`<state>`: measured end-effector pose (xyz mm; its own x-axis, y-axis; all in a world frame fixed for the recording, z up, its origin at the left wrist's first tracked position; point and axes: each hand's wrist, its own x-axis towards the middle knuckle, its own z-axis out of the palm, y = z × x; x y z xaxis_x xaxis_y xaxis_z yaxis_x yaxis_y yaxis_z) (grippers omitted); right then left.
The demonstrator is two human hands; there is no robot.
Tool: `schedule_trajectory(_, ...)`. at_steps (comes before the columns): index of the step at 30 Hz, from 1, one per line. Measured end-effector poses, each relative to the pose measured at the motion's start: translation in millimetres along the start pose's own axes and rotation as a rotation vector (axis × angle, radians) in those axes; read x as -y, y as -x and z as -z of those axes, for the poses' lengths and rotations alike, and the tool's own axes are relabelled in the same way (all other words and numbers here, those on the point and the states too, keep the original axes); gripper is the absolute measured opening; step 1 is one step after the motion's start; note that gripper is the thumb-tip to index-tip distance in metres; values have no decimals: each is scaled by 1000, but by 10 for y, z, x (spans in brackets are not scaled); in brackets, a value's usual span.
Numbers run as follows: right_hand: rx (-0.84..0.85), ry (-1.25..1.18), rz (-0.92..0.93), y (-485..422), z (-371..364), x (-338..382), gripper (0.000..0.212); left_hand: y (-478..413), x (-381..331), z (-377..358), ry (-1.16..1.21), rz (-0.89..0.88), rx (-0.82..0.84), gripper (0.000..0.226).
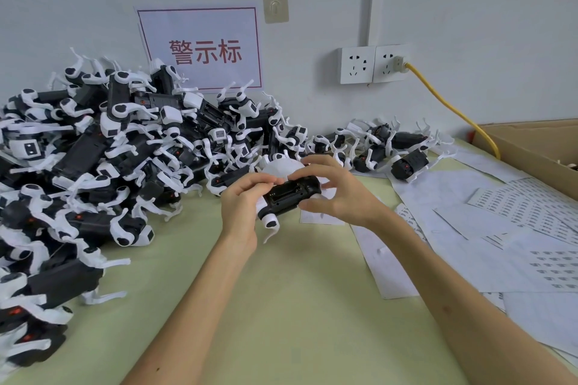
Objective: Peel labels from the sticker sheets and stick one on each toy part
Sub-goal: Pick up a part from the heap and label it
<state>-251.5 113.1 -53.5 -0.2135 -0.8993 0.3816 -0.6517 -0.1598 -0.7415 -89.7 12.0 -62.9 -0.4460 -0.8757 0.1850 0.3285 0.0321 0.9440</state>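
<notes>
- Whether a label sits under the fingertips cannot be told; the fingers cover that spot on the toy part (291, 195).
- The print on the sticker sheets (516, 206), right of the toy part, is too small to read; the sheets overlap and run off the frame edge.
- The pile (93, 150) of black-and-white toy parts left of and behind the toy part is cut off at the left edge; a smaller group (391, 147) lies behind it to the right.
- The left hand (242, 206) grips the toy part's left end, fingers curled over its top, wrist bent up from the green table (281, 306).
- The right hand (337, 194) curls round the right end, fingertips on the black top face and thumb below.
- The toy part is held between both hands above the table, black body turned up, one white leg hanging below.
- A cardboard box (531, 147) stands far right of the toy part; its inside is almost wholly out of frame and the contents cannot be made out.
- On the wall behind the toy part hang a red-bordered sign (200, 47) and two sockets (373, 64), with a yellow cable (450, 106) plugged into the right one.
</notes>
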Motion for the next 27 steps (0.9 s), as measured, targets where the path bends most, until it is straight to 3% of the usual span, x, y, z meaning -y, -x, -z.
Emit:
schedule_trajectory(3, 43, -107, -15, -24, 24, -32, 35, 18, -26, -7, 96, 48, 47, 29)
schedule_trajectory(6, 64, -324, -150, -30, 110, -81, 26, 0, -27, -9, 195, 160, 80, 31)
schedule_trajectory(11, 189, -546, -461, 50, 380, -252, 38, -74, 50, 36, 70, 198, -57, 22)
schedule_trajectory(13, 155, -720, -515, 82, 537, -303, 49, -88, 86, 65, 35, 204, -73, 18)
schedule_trajectory(15, 26, -1094, -389, 107, 714, -343, 59, -92, 101, 70, 21, 207, -64, 17)
schedule_trajectory(18, -166, -1938, 115, 221, 1016, -397, 69, -84, 106, 44, 9, 207, -50, 17)
schedule_trajectory(19, -233, -2098, 268, 287, 1106, -411, 74, -79, 112, 33, 10, 207, -48, 18)
schedule_trajectory(21, -403, -2128, 362, 373, 1208, -455, 74, -76, 125, 18, 11, 205, -52, 18)
schedule_trajectory(24, -734, -1913, 117, 372, 1131, -552, 56, -65, 128, 14, -19, 206, -51, 18)
schedule_trajectory(27, -822, -1677, -164, 231, 918, -553, 46, -50, 120, 22, -70, 207, -63, 19)
